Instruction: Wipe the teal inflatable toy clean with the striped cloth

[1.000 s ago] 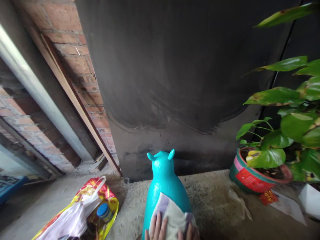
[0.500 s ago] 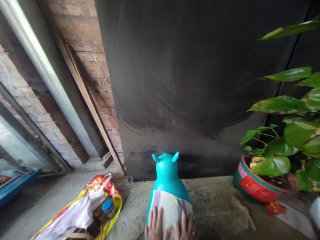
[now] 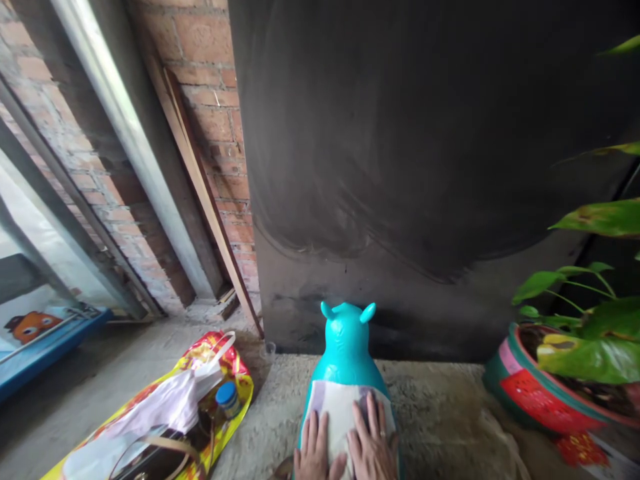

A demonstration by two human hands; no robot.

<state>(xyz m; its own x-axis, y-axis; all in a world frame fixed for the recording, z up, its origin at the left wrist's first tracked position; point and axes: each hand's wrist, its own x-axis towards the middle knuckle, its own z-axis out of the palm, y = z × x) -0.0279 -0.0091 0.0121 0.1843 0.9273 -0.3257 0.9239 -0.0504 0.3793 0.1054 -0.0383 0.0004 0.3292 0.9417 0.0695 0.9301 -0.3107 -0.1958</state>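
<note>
A turquoise inflatable animal toy (image 3: 348, 333) with two small ears stands at the bottom middle, its head toward the dark panel. Over its back lies a white and lilac cloth (image 3: 340, 398). My left hand (image 3: 315, 448) rests flat on the cloth's left part, fingers stretched out. On the right part, my right hand (image 3: 371, 437) lies flat as well, fingers apart and a little farther forward, a ring on one finger. Both palms press against the cloth, and neither hand grips anything. The toy's lower body is hidden below the frame edge.
To the left, a yellow and red bag (image 3: 235, 427) bears a white cloth, a blue-lidded jar (image 3: 229, 400) and a handbag (image 3: 165, 460). A potted plant (image 3: 515, 373) stands on the right. Ahead rises a dark panel (image 3: 400, 167); wooden strips (image 3: 210, 200) lean beside it.
My right hand has slid forward on the cloth, while my left hand stays nearly in place. The view has turned left, so the surroundings appear shifted to the right.
</note>
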